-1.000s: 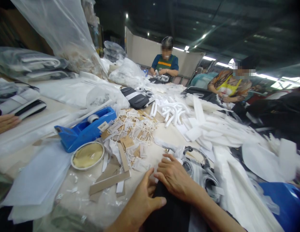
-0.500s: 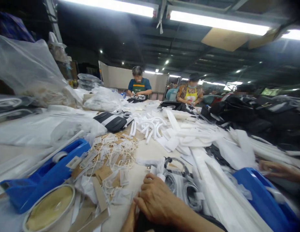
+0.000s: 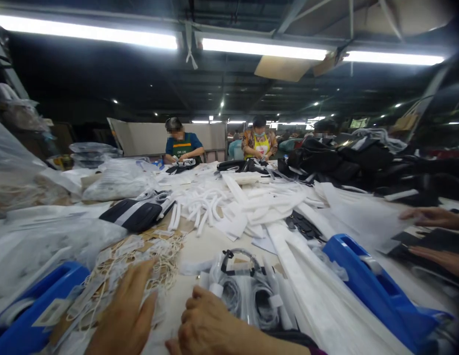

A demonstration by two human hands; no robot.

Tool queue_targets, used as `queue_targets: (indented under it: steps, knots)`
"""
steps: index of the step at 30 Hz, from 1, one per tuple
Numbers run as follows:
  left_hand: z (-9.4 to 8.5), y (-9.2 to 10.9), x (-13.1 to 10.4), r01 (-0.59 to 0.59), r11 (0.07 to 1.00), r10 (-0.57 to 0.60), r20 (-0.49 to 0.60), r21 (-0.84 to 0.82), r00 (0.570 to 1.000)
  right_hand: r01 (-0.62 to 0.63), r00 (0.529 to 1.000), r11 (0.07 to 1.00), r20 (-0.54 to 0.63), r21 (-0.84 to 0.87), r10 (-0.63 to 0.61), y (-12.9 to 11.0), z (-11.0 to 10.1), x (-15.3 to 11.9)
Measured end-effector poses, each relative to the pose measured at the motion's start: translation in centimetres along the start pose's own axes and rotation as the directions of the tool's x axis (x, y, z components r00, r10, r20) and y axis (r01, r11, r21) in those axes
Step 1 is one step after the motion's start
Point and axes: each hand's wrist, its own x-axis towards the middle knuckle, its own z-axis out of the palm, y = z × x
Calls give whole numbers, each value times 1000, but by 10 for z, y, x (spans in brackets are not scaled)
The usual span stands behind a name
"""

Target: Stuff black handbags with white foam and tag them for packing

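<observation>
My left hand [image 3: 128,308] reaches over a heap of paper tags with cream strings [image 3: 155,266], its fingers stretched out and holding nothing. My right hand [image 3: 209,318] is closed, knuckles up, at the left side of a black bag [image 3: 294,336]. What its curled fingers hold is hidden beneath the hand. The bag's handle [image 3: 242,251] stands up at the far side. Rings wrapped in clear plastic [image 3: 264,301] lie on it, with white wrapping around them.
Blue tape dispensers stand left [image 3: 55,301] and right [image 3: 377,286]. White foam tubes [image 3: 200,207] and foam strips [image 3: 307,276] cover the table. A co-worker's hands [image 3: 437,217] handle a white sheet at right. Black bags [image 3: 336,162] are piled behind. Two people work across the table.
My left hand has come away from beside my right hand and moved left over the tags. The right hand stays by the bag. The view has turned right.
</observation>
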Motion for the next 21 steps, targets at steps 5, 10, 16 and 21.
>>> queue_targets:
  steps: [5,10,16,21]
  knots:
    - [90,55,137,13,984,69,452,-176,889,-8,999,1000,34,27,7,-2,-1,0]
    - [189,85,209,204,960,-47,608,-191,792,2,996,999,92,39,-6,12,9,7]
    - [216,88,229,341,874,-56,625,-346,778,-10,994,1000,110,17,8,29,22,27]
    - [180,68,240,373,756,-3,566,-538,824,-8,993,998,118,57,1,12,21,19]
